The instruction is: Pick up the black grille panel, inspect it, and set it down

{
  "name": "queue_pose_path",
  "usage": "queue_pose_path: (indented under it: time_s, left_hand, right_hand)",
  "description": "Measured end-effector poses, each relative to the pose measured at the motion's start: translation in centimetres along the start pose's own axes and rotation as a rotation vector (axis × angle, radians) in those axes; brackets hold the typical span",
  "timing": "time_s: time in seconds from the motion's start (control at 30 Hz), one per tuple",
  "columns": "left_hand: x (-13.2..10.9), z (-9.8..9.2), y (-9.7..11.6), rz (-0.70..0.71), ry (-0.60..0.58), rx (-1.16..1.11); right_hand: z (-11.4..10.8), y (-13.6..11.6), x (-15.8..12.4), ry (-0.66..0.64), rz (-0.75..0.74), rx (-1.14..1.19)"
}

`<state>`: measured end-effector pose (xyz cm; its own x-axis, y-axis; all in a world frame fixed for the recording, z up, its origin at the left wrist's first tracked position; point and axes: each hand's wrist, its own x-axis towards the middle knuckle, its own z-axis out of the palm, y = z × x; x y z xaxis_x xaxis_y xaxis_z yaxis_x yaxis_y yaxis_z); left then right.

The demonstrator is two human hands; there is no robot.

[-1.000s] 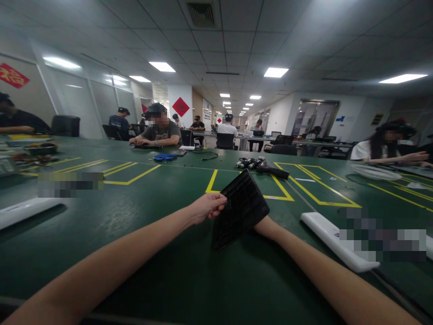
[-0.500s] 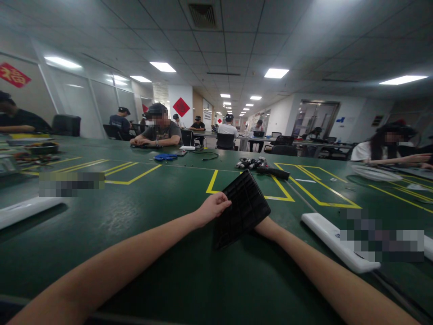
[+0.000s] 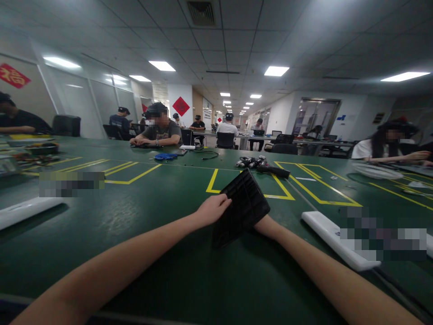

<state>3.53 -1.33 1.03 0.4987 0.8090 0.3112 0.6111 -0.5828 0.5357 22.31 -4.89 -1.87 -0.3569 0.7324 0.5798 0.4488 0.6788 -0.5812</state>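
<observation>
A thin black tray (image 3: 245, 203), its face divided into a grid of shallow compartments, is held tilted above the green table. My right hand (image 3: 265, 225) supports it from behind at the lower right; the tray hides those fingers. My left hand (image 3: 214, 208) is at the tray's left corner, its fingers closed and bent against the gridded face. Whatever may be between these fingertips is too small or too dark to make out.
Yellow tape outlines (image 3: 250, 195) mark the green table (image 3: 152, 271). White power strips (image 3: 338, 239) lie right and left. Beyond the tray are a dark bundle of cables and parts (image 3: 253, 163) and a blue cloth-like item (image 3: 165, 156). A person (image 3: 160, 128) sits opposite.
My left fingers have shifted slightly and curl closer to the tray's face. The tray and my right hand stay nearly in place.
</observation>
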Motion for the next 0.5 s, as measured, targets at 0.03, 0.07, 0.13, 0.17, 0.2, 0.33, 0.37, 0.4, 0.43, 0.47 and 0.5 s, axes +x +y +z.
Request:
queue_pose_path:
  time_s: [0.03,0.07,0.13,0.17,0.2,0.33,0.37,0.4,0.43,0.47,0.5]
  left_hand:
    - [0.1,0.0,0.1,-0.004,0.001,0.025]
    - [0.2,-0.1,0.1,-0.013,-0.001,0.050]
    - [0.2,-0.3,0.2,-0.030,-0.019,0.092]
    - [0.3,-0.4,0.2,-0.031,-0.031,0.104]
    - [0.2,-0.5,0.2,-0.027,-0.042,0.108]
    - [0.2,-0.8,0.4,0.001,-0.075,0.002]
    - [0.2,-0.9,0.4,0.005,-0.083,-0.039]
    - [0.1,-1.0,0.4,0.008,-0.089,-0.071]
    - [0.1,-1.1,0.4,0.015,-0.093,-0.089]
    - [0.1,-1.1,0.4,0.023,-0.095,-0.093]
    - [0.1,-1.2,0.4,0.034,-0.096,-0.091]
  right_hand:
    - [0.0,0.1,0.0,0.014,0.005,0.001]
    - [0.1,0.3,0.0,0.022,0.009,-0.001]
    - [0.2,0.5,0.0,0.032,0.018,-0.006]
    - [0.3,0.6,0.0,0.036,0.021,-0.009]
    - [0.3,0.6,0.0,0.032,0.021,-0.010]
    - [0.1,0.2,0.0,-0.013,0.004,0.004]
    - [0.0,0.1,0.1,-0.021,0.001,0.006]
    - [-0.1,0.0,0.1,-0.021,0.003,0.006]
    - [-0.1,-0.1,0.1,-0.016,0.005,0.004]
    - [-0.1,-0.1,0.0,-0.008,0.006,0.001]
    - [-0.1,-0.1,0.0,-0.001,0.005,-0.004]
